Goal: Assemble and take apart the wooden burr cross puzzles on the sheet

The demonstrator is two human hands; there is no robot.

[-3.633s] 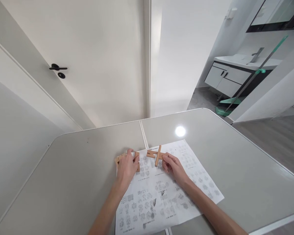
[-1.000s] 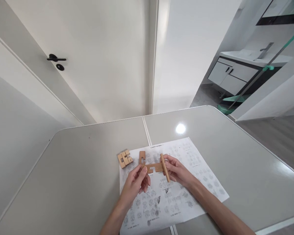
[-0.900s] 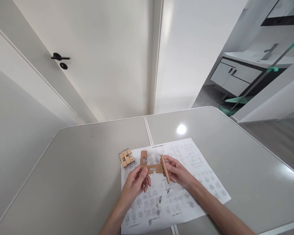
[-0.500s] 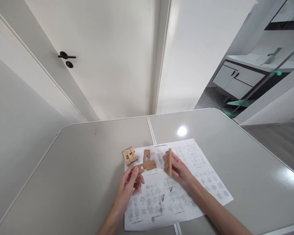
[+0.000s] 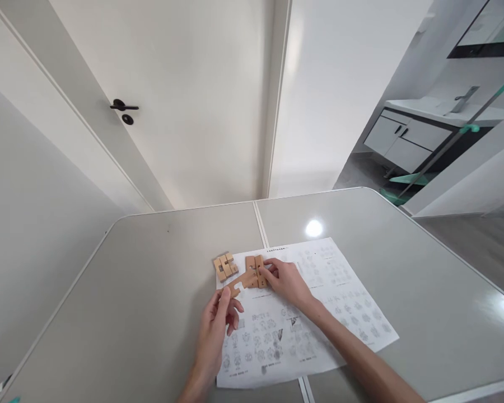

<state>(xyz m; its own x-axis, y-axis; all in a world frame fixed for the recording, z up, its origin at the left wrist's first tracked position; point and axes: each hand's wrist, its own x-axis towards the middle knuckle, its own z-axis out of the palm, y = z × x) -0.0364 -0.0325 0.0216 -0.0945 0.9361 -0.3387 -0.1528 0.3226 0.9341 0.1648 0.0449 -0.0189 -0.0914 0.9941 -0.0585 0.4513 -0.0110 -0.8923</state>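
Wooden slat (image 5: 262, 281) now down on the printed sheet (image 5: 331, 324), making a pair; your right fingers (image 5: 275, 262) touch it, grip unclear; left fingers (image 5: 224, 303) pinch a notched slat (image 5: 246, 278).

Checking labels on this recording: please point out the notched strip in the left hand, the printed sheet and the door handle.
Notched strip (image 5: 247, 278), head view: solid part beyond notch.
Printed sheet (image 5: 302, 331), head view: near middle.
Door handle (image 5: 129, 107), head view: lever.
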